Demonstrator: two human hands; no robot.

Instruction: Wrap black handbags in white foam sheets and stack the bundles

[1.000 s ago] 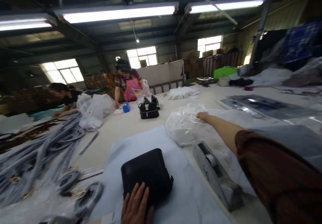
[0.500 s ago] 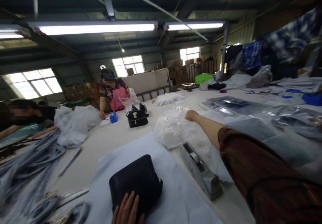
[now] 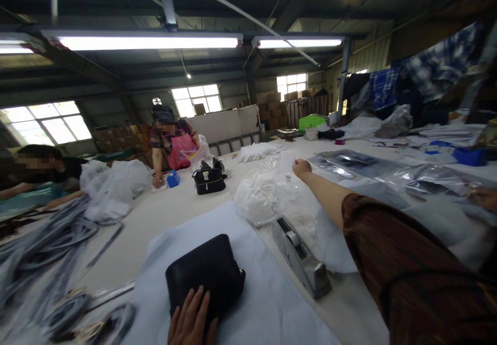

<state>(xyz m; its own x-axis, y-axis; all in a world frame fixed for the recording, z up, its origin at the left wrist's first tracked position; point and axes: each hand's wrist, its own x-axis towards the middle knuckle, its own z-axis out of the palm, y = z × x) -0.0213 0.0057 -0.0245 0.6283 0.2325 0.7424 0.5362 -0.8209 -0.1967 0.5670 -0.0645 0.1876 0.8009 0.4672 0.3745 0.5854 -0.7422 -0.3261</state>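
Observation:
A black bag (image 3: 205, 272) lies on a white sheet (image 3: 272, 288) in front of me. My left hand (image 3: 191, 318) rests flat on its near side, fingers spread. My right hand (image 3: 302, 169) is stretched far forward and pinches a small white piece (image 3: 288, 161) above the clear plastic bags (image 3: 256, 195). Between the sheet and my right forearm stands a grey tape dispenser (image 3: 301, 257).
A small black bag (image 3: 209, 180) stands farther back. Grey straps (image 3: 46, 246) and crumpled white plastic (image 3: 116, 184) lie at left. Two people work across the table (image 3: 155, 221). Flat plastic packages (image 3: 357, 164) lie at right, where another person's hand (image 3: 483, 197) shows.
My right hand has lifted slightly and now holds up a small white piece from the plastic pile. My left hand stays on the black bag. Another person's hand has appeared at the right edge.

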